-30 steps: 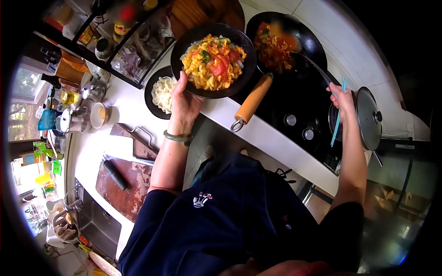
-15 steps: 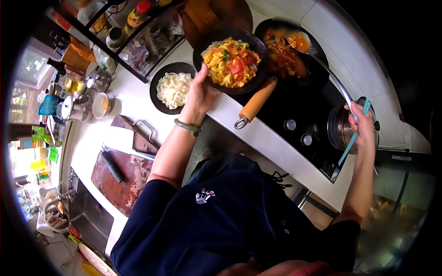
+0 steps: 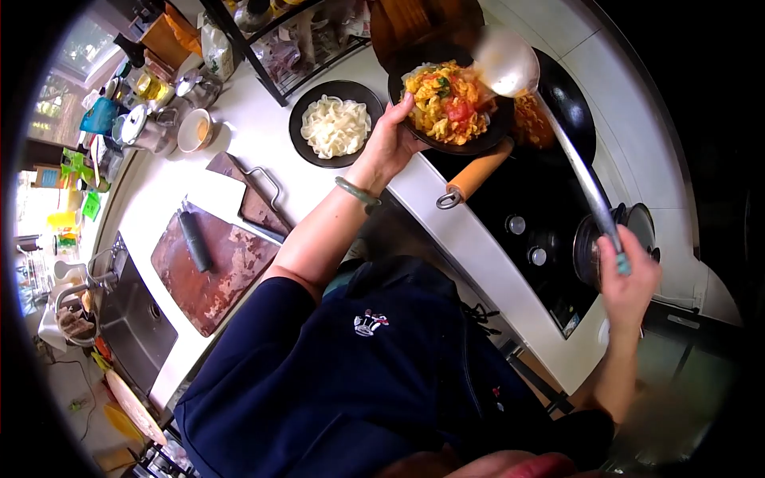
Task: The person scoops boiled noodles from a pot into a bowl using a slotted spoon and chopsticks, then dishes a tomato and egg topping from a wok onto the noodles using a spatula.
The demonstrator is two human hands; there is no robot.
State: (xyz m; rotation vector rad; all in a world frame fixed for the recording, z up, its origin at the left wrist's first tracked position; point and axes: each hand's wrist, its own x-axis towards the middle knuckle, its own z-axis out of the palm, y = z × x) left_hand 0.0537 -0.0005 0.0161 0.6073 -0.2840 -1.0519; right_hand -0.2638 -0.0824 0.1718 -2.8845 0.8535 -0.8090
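My left hand (image 3: 389, 145) grips the near edge of a dark plate (image 3: 432, 54), thumb on the rim. Tomato and scrambled egg (image 3: 456, 107) are heaped on it, with pale noodles showing at the edge. In my right hand (image 3: 629, 279) is the handle of a metal ladle (image 3: 567, 139), its bowl turned over at the plate's right side and slightly blurred. Teal chopsticks (image 3: 622, 264) are held in the same fist, mostly hidden. Behind the plate, a dark pan (image 3: 578, 95) with red sauce and egg sits on the stove, its wooden handle (image 3: 483, 175) pointing toward me.
Another dark plate of white noodles (image 3: 336, 127) stands on the counter. A lidded pot (image 3: 588, 251) is by my right hand. Farther left are a cleaver (image 3: 211, 195), a worn chopping board (image 3: 215, 291), a small bowl (image 3: 195, 130), a sink (image 3: 139, 331) and a black rack (image 3: 267, 72).
The ladle has moved from over the pan to the plate and turned over. My right hand has dropped lower and the chopsticks have swung mostly out of sight. The view has shifted.
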